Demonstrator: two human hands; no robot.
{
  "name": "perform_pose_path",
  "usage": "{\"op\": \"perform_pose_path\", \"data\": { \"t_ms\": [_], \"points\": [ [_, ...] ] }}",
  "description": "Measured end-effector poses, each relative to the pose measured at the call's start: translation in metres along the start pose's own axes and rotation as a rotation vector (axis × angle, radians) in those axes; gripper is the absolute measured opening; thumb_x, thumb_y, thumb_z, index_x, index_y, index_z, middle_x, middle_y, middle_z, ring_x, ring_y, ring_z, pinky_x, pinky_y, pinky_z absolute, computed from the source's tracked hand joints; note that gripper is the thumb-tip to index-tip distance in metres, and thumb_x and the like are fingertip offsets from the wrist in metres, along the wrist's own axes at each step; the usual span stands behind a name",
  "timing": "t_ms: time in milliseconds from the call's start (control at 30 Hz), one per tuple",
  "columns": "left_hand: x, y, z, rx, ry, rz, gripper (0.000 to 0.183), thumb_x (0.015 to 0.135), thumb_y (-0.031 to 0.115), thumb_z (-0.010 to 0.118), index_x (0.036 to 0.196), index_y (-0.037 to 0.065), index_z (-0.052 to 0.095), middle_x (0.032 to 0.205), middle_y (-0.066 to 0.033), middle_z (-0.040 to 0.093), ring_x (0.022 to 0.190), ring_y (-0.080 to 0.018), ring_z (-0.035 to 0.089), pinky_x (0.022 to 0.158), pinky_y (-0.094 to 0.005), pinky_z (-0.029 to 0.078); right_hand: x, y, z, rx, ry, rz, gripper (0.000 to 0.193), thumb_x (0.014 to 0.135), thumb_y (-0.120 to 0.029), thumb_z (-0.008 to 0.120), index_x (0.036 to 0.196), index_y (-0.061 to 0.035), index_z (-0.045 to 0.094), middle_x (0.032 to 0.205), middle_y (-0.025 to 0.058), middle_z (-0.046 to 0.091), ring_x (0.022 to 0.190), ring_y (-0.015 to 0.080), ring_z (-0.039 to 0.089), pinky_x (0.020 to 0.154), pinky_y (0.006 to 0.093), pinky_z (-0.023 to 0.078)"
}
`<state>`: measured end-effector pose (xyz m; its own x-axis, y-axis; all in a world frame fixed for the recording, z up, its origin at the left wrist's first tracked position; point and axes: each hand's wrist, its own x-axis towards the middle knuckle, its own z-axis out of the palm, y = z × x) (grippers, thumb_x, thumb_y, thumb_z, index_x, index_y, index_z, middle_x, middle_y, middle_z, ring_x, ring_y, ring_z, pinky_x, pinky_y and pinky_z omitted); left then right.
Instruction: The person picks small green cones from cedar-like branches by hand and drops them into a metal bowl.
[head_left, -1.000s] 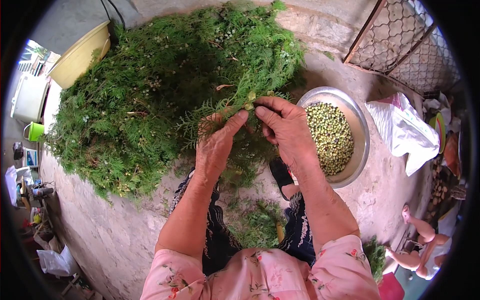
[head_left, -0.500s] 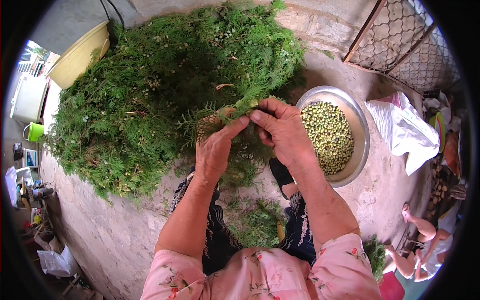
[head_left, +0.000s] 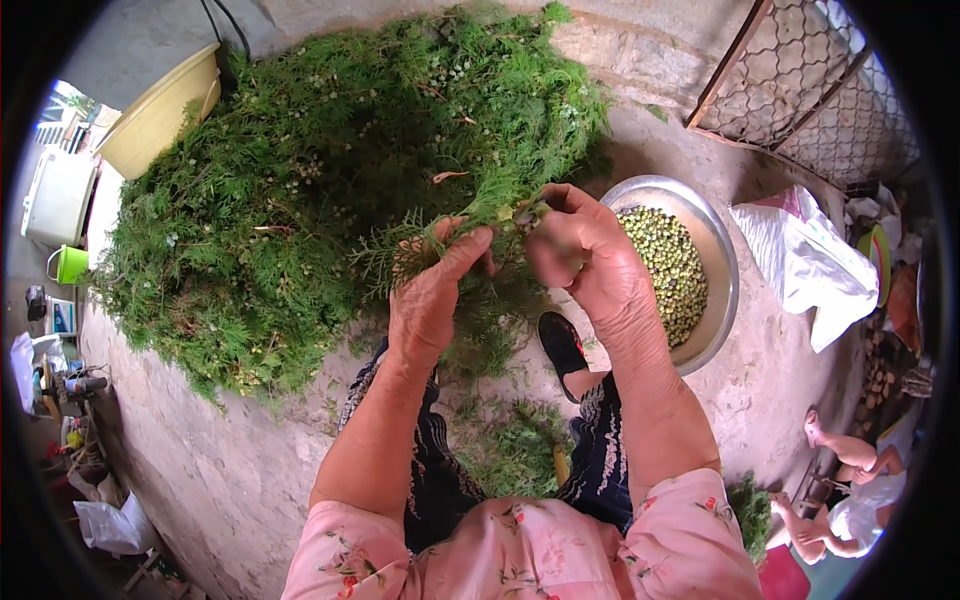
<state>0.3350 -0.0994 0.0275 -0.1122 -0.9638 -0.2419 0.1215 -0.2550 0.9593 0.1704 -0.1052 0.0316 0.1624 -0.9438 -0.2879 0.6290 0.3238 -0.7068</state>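
Note:
My left hand (head_left: 430,292) is closed around a green conifer sprig (head_left: 494,196) with flat, feathery leaves, held above my knees. Some of its fronds poke out between thumb and fingers on the left. Close to the sprig's right side, my right hand (head_left: 602,262) has its fingers curled in; what they hold, if anything, is hidden, and the thumb is blurred. A big heap of the same cut branches (head_left: 240,250) spreads out ahead and to the left. Partly behind my right hand stands a steel basin (head_left: 727,235) holding many small green round cones (head_left: 668,270).
Loose clippings (head_left: 515,450) lie on the floor between my feet. A white sack (head_left: 805,255) is right of the basin, near a mesh gate (head_left: 800,75). A yellow tub (head_left: 160,110) leans at the far left. Another person (head_left: 850,500) sits at the lower right.
My right hand has moved a little right, away from my left hand, and its thumb has turned inward. The left hand keeps the sprig in nearly the same place.

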Motion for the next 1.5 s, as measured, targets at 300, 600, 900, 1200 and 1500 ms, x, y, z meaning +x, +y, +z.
{"op": "perform_pose_path", "data": {
  "t_ms": [300,600,900,1200,1500],
  "points": [
    [0.001,-0.007,-0.003,-0.031,0.087,-0.064,0.024,0.081,0.025,0.062,0.096,0.007,0.06,0.065,0.0032,0.053,0.066,-0.0065,0.043,0.064,-0.0233,0.032,-0.005,0.005,0.015,-0.296,0.097,-0.121,0.015,0.076,-0.009,0.065,0.09,-0.0046,0.061,0.072,-0.0003,0.056,0.051,0.0052,0.045,0.043,0.0187,0.032],
    [-0.002,-0.005,0.0,-0.127,0.034,-0.038,0.016,0.078,0.019,0.064,0.086,0.006,0.061,0.069,0.0031,0.053,0.063,-0.0063,0.044,0.057,-0.0225,0.034,0.001,0.018,0.017,-0.48,0.074,-0.135,0.011,0.078,-0.012,0.064,0.085,-0.0028,0.062,0.072,0.0008,0.055,0.051,0.0069,0.045,0.043,0.0192,0.033],
    [0.007,-0.015,-0.009,-0.326,0.161,-0.074,0.017,0.078,0.018,0.065,0.088,0.006,0.06,0.07,0.0014,0.052,0.062,-0.0098,0.045,0.059,-0.0236,0.035,0.004,-0.007,-0.011,0.042,0.111,-0.104,0.02,0.082,-0.02,0.059,0.09,-0.0014,0.055,0.069,0.001,0.049,0.048,0.0067,0.039,0.038,0.0185,0.024],
    [0.025,-0.01,-0.021,-0.588,0.254,-0.153,0.013,0.081,0.012,0.06,0.071,0.009,0.052,0.058,0.0009,0.045,0.057,-0.0123,0.042,0.064,-0.0284,0.042,0.002,-0.055,-0.145,-0.474,0.915,-0.403,0.034,0.072,0.001,0.057,0.105,0.0048,0.056,0.086,0.0098,0.06,0.073,0.0155,0.054,0.061,0.0249,0.043],
    [0.027,-0.014,-0.02,-0.72,0.077,-0.15,0.015,0.082,0.015,0.058,0.071,0.008,0.051,0.058,0.0,0.047,0.057,-0.0142,0.044,0.067,-0.032,0.046,-0.003,-0.052,-0.153,-0.839,0.878,-0.652,0.029,0.077,-0.006,0.054,0.103,0.0072,0.057,0.095,0.0145,0.062,0.082,0.0193,0.057,0.077,0.0272,0.043]
  ]
}}
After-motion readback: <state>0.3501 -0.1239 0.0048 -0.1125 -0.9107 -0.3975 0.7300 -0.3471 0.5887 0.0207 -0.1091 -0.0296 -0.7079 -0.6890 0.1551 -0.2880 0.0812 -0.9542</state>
